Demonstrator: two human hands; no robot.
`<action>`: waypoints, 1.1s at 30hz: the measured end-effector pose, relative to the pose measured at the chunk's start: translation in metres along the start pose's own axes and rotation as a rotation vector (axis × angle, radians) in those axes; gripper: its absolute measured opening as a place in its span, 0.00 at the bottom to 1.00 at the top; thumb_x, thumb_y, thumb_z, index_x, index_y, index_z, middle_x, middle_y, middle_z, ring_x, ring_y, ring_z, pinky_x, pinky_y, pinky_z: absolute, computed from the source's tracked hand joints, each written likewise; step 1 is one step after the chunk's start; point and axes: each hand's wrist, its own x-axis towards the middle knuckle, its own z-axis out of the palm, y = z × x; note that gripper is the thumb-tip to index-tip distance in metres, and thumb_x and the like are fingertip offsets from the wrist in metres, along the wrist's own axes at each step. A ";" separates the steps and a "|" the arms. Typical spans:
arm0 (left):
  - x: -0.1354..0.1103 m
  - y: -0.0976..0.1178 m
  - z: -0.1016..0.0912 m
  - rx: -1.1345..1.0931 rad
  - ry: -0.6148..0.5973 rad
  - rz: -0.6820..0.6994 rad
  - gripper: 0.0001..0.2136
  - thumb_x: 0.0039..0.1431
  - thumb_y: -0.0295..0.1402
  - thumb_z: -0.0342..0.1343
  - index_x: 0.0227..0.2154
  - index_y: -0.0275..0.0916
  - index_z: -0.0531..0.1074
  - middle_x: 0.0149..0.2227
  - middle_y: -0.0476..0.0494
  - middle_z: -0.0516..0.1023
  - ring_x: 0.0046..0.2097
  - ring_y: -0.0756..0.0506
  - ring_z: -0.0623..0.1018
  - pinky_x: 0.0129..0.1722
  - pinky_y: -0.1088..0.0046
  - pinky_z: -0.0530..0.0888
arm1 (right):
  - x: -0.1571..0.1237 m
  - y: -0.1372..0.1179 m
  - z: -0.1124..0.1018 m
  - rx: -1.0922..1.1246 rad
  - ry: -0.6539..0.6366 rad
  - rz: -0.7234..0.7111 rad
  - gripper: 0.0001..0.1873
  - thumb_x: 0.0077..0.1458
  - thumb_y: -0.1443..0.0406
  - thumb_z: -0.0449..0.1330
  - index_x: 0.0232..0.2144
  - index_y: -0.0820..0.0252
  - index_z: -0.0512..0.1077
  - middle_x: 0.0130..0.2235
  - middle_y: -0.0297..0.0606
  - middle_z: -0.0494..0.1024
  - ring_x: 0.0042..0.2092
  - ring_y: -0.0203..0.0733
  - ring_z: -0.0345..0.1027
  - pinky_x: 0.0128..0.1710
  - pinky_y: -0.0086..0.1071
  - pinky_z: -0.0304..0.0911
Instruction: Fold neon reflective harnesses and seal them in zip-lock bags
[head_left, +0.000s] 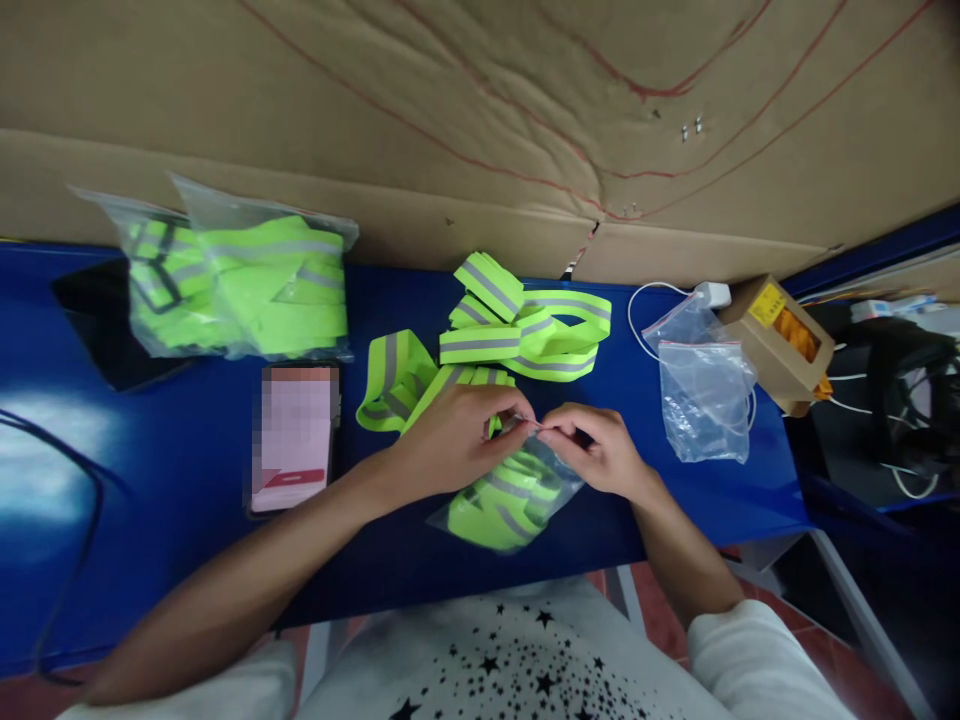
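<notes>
A clear zip bag (517,500) with a folded neon-yellow reflective strap inside lies near the table's front edge. Its reddish zip edge is pinched by my left hand (457,440) and my right hand (596,450), whose fingertips nearly meet there. Both hands are closed, thumb against forefinger. Just beyond them, loose neon-yellow straps with grey stripes (480,344) lie in loops and folds; one looped strap (397,380) reaches to the left behind my left hand. The lower part of that heap is hidden by the hand.
Two filled bags of straps (270,290) lie at the back left on a dark flat item (105,320). A phone (296,440) rests left of my hands. At the right are empty zip bags (705,400), a cardboard box (787,340) and white cables. A cardboard wall (450,150) stands behind.
</notes>
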 end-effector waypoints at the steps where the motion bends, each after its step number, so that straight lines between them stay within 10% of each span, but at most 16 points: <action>1: 0.000 0.000 0.000 0.001 -0.016 -0.014 0.05 0.65 0.32 0.58 0.35 0.39 0.78 0.31 0.51 0.82 0.27 0.53 0.74 0.29 0.77 0.68 | -0.001 0.001 0.001 -0.007 -0.001 -0.006 0.04 0.66 0.64 0.61 0.40 0.59 0.76 0.31 0.31 0.75 0.28 0.29 0.62 0.28 0.25 0.57; 12: -0.011 0.007 -0.031 0.201 -0.055 0.061 0.12 0.72 0.39 0.51 0.53 0.44 0.72 0.52 0.43 0.81 0.50 0.44 0.81 0.50 0.67 0.76 | -0.001 0.006 -0.008 -0.060 0.052 0.011 0.11 0.68 0.59 0.61 0.43 0.59 0.79 0.29 0.31 0.78 0.24 0.27 0.61 0.26 0.24 0.54; 21: -0.044 0.023 -0.089 0.472 0.260 0.059 0.12 0.73 0.39 0.49 0.52 0.46 0.73 0.51 0.42 0.82 0.48 0.43 0.83 0.51 0.68 0.79 | -0.015 0.002 -0.083 -0.359 0.086 0.051 0.16 0.71 0.57 0.55 0.47 0.55 0.81 0.44 0.39 0.85 0.43 0.40 0.80 0.42 0.30 0.69; 28: -0.083 0.018 -0.072 0.559 0.223 0.064 0.11 0.70 0.38 0.52 0.48 0.49 0.77 0.49 0.43 0.84 0.50 0.41 0.84 0.50 0.69 0.81 | 0.026 0.011 -0.133 -0.713 0.213 0.164 0.16 0.71 0.61 0.53 0.45 0.56 0.80 0.44 0.41 0.85 0.41 0.44 0.79 0.37 0.30 0.65; 33: -0.124 0.025 -0.035 0.420 0.376 -0.136 0.13 0.69 0.40 0.53 0.54 0.52 0.73 0.52 0.44 0.83 0.52 0.40 0.84 0.53 0.63 0.81 | 0.043 -0.019 -0.135 -0.622 0.042 -0.107 0.17 0.73 0.59 0.51 0.47 0.54 0.79 0.48 0.40 0.84 0.45 0.44 0.79 0.43 0.32 0.67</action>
